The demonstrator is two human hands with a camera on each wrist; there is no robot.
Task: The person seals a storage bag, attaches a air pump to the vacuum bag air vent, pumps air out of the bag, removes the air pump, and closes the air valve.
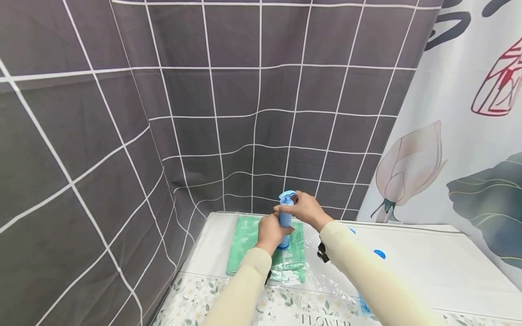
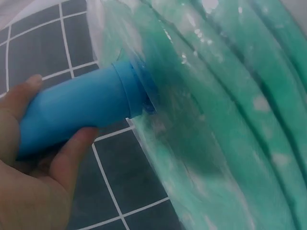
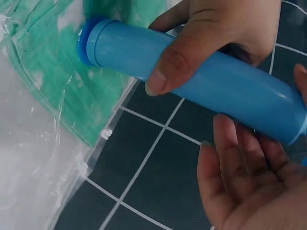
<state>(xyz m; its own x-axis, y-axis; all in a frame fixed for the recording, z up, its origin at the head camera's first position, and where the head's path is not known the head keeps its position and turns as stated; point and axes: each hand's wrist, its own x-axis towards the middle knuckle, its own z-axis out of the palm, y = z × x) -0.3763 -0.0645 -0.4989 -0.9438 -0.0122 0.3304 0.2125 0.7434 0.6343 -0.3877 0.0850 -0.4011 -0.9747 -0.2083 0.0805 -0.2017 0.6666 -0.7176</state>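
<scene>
Head view: brace blue cylinder (image 1: 285, 219) upright on bagged green cloth (image 1: 242, 246), with left hand (image 1: 270, 232) wrapped round its middle and right hand (image 1: 306, 209) grasping near its top; seat base disc (image 3: 84, 43) squarely against plastic bag (image 3: 33, 148), aligning both grips to limit tipping

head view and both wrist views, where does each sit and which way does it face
Head: worn on the head, facing forward and down at the blue cylinder and green packet; left hand, right hand and both sleeves show.
Left wrist: worn there, facing the cylinder and packet; the left hand shows at the left edge.
Right wrist: worn there, facing the cylinder side-on; the right hand shows lower right, the left hand above.
Both wrist views share the cylinder's lower end at the packet.
</scene>
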